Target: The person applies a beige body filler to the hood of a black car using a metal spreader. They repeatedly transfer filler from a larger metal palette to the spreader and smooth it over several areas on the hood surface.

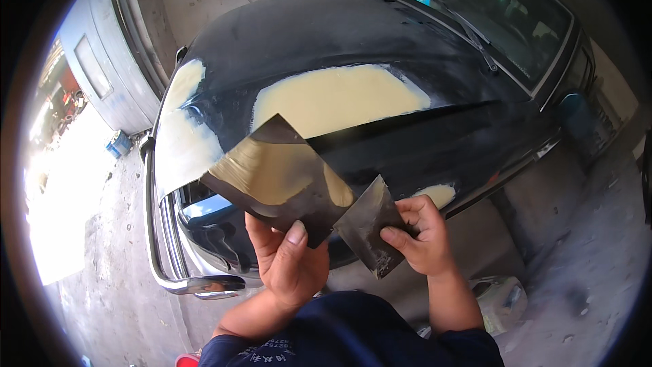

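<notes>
My left hand is closed on a large dark square plate, a putty mixing board, with the thumb pressed on its lower corner. Tan body filler lies smeared across the board's upper face. In my right hand is a smaller square putty spreader, pinched between thumb and fingers. The spreader's left corner meets or overlaps the board's right side; I cannot tell whether they touch. Both are held above the front of a black car's hood, where a broad dried-looking filler patch shows.
More filler covers the fender at left, and a small patch sits near the hood's right edge. A chrome bumper bar curves along the front. A blue can stands by the door; a clear plastic container sits low at right.
</notes>
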`<control>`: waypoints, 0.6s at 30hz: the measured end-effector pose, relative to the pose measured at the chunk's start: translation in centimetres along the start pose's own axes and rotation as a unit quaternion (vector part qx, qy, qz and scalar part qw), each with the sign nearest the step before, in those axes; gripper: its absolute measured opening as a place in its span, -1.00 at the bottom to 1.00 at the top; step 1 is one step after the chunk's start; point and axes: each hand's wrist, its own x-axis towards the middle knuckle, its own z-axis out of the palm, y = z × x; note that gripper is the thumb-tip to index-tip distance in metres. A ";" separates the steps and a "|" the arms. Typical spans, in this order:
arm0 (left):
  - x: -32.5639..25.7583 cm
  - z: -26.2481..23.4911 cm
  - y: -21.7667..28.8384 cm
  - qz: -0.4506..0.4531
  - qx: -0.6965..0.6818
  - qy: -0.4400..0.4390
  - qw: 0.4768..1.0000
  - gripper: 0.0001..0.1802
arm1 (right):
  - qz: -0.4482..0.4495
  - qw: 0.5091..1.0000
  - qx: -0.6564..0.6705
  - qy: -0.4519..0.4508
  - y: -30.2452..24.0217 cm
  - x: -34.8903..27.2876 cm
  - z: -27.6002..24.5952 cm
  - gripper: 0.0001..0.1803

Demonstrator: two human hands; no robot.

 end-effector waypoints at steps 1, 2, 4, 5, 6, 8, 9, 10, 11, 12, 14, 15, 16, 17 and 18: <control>-0.3 0.2 0.0 -0.024 0.020 -0.037 0.999 -0.36 | -0.008 1.000 0.020 -0.002 0.0 0.0 -0.1 -0.62; -0.5 0.3 0.0 -0.048 0.041 -0.073 0.995 -0.38 | -0.016 0.999 0.040 -0.004 0.0 0.1 -0.2 -0.62; -1.0 0.2 0.4 -0.104 0.118 -0.150 0.976 -0.41 | -0.029 0.998 0.049 -0.018 -0.5 0.2 -0.7 -0.61; -0.9 0.3 1.2 -0.140 0.227 -0.178 0.947 -0.45 | -0.036 0.998 0.057 -0.022 -0.6 0.2 -1.1 -0.61; -0.5 0.4 1.4 -0.133 0.302 -0.235 0.914 -0.46 | -0.044 0.997 0.060 -0.022 -0.8 0.1 -1.5 -0.61; 0.8 1.8 1.3 -0.074 0.433 -0.325 0.837 -0.43 | -0.061 0.996 0.058 -0.024 -1.2 0.2 -2.6 -0.59; 0.9 1.8 1.2 -0.058 0.470 -0.336 0.814 -0.42 | -0.068 0.995 0.062 -0.028 -1.5 0.2 -3.1 -0.58; 0.9 1.6 1.2 -0.042 0.506 -0.347 0.789 -0.40 | -0.076 0.994 0.066 -0.032 -2.0 0.1 -3.7 -0.57; 0.9 1.4 1.1 -0.026 0.540 -0.357 0.762 -0.39 | -0.083 0.993 0.069 -0.036 -2.4 0.0 -4.2 -0.55; 1.0 1.3 0.8 -0.015 0.565 -0.354 0.745 -0.41 | -0.088 0.993 0.068 -0.033 -3.0 0.1 -4.7 -0.52; 0.1 0.5 0.9 -0.135 0.575 -0.349 0.727 -0.46 | -0.143 0.989 0.025 -0.008 -4.1 0.2 -5.6 -0.57; -0.2 0.2 0.9 -0.193 0.574 -0.347 0.716 -0.48 | -0.164 0.986 -0.004 0.006 -4.8 0.1 -6.2 -0.59; 0.1 0.8 1.4 -0.275 0.564 -0.262 0.733 -0.55 | -0.211 0.975 -0.064 0.025 -5.2 0.0 -6.7 -0.62; -0.9 -2.5 0.1 -0.268 0.496 -0.215 0.798 -0.58 | -0.277 0.953 -0.120 -0.016 -5.9 0.4 -6.8 -0.62; -1.1 -2.7 0.1 -0.317 0.374 -0.162 0.856 -0.57 | -0.339 0.923 -0.171 -0.059 -7.0 1.2 -6.6 -0.62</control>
